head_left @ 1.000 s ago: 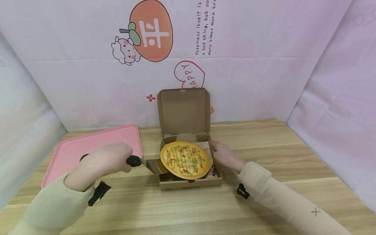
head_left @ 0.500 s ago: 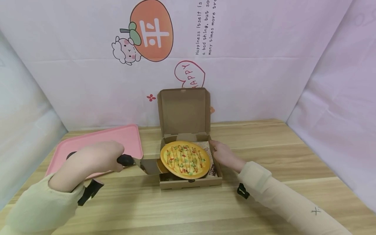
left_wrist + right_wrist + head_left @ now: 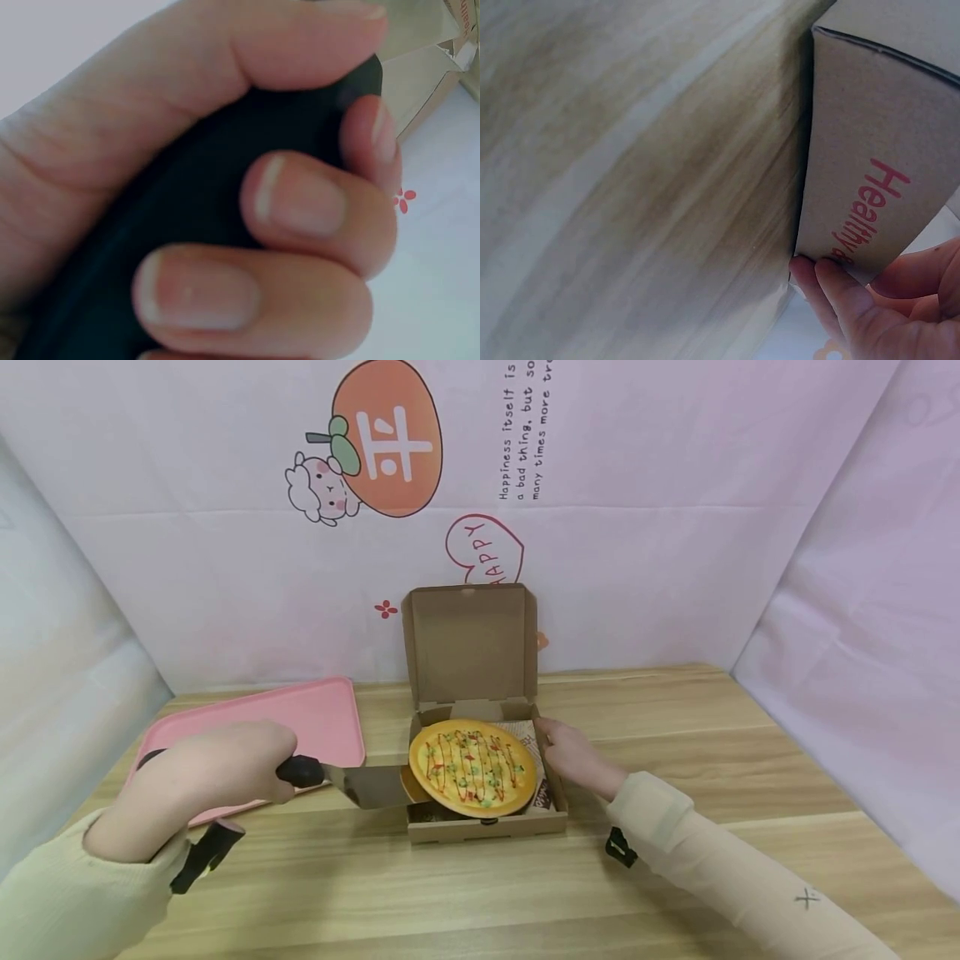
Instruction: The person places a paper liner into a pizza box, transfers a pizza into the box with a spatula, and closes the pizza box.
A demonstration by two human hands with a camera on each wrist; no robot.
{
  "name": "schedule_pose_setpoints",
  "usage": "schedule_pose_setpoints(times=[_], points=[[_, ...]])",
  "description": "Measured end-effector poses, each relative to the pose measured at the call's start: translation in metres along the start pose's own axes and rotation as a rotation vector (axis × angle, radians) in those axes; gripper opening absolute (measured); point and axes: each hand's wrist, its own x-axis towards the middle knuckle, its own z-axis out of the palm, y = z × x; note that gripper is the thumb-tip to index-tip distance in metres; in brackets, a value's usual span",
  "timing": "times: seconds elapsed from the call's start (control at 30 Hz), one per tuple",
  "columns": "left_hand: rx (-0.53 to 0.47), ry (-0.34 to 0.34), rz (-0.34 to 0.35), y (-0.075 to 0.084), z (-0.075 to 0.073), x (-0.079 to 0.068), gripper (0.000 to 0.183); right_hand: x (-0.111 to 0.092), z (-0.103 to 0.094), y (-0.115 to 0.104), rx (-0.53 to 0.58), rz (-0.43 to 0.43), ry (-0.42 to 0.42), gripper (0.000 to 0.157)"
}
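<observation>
My left hand (image 3: 217,764) grips the black handle (image 3: 202,195) of a pizza server in the head and left wrist views. The server's metal blade (image 3: 375,787) points right, its tip at the left side of a brown cardboard pizza box (image 3: 487,833); whether it touches the pizza is unclear. A round pizza (image 3: 472,768) with zigzag sauce lies tilted in the box, its left edge over the box's left wall. My right hand (image 3: 573,756) holds the box's right wall. In the right wrist view, its fingers (image 3: 840,289) press the outside while the thumb reaches over the rim.
The box lid (image 3: 470,643) stands upright at the back, near the printed cloth backdrop (image 3: 637,568). A pink tray (image 3: 315,718) lies on the wooden table (image 3: 450,902) to the left, partly behind my left hand. Patterned paper (image 3: 517,732) lines the box.
My left hand has drawn the pizza server to the left, and more of the blade shows beside the box. The pizza, box and right hand stay in place.
</observation>
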Motion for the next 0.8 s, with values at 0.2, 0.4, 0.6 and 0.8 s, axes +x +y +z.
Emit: schedule_pose_setpoints(times=[0.2, 0.4, 0.6, 0.8], points=[[0.01, -0.016, -0.004, -0.0035, -0.0021, -0.0034, 0.032, 0.0011, 0.0002, 0.0018, 0.003, -0.005, 0.002, 0.049], [0.026, -0.007, -0.032, -0.0064, -0.0033, -0.0052, 0.031, 0.0007, -0.0004, 0.0022, 0.005, -0.016, 0.009, 0.048], [-0.048, -0.023, -0.064, -0.0094, -0.0059, -0.0038, 0.031, 0.0, -0.0002, 0.001, -0.001, -0.017, 0.005, 0.048], [-0.033, 0.034, -0.11, -0.0092, 0.0003, -0.0025, 0.029, 0.0004, 0.0005, 0.0005, -0.009, -0.017, 0.013, 0.048]])
